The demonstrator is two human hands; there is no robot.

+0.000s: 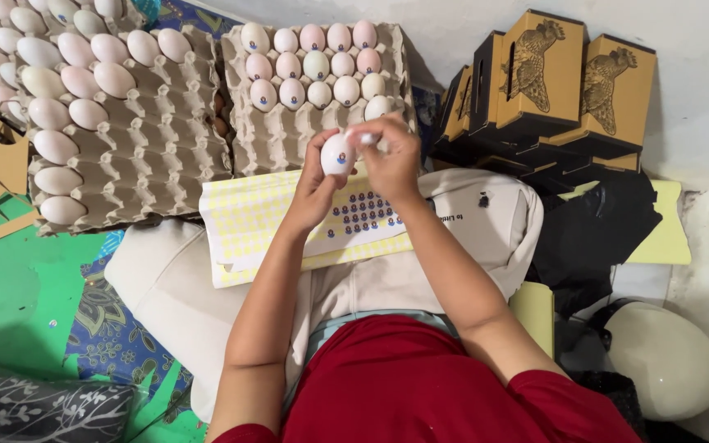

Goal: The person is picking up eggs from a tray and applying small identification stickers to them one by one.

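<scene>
So a white egg [337, 153] is held up just above the lap, pinched in the left hand [315, 184], whose fingers are curled snugly around its lower half with the thumb up its side. The right hand [391, 156] is brought in from 3 o'clock, wrist bent, fingertips bunched together and pressed onto the top of the egg at about 1 o'clock; whether something tiny is pinched between them can't be made out. Both forearms are angled up from the 6 o'clock edge and meet in the middle. Right below the hands, at 6 o'clock from the egg, a yellow sticker sheet [248, 221] is spread across the knees, with a patch of small blue round stickers [361, 213] left on it. At 12 o'clock a grey pulp egg tray [289, 143] is half filled with eggs, a second tray [141, 156] is seen at 9 to 10 o'clock, and brown cardboard boxes [564, 78] are stacked at 2 o'clock.
</scene>
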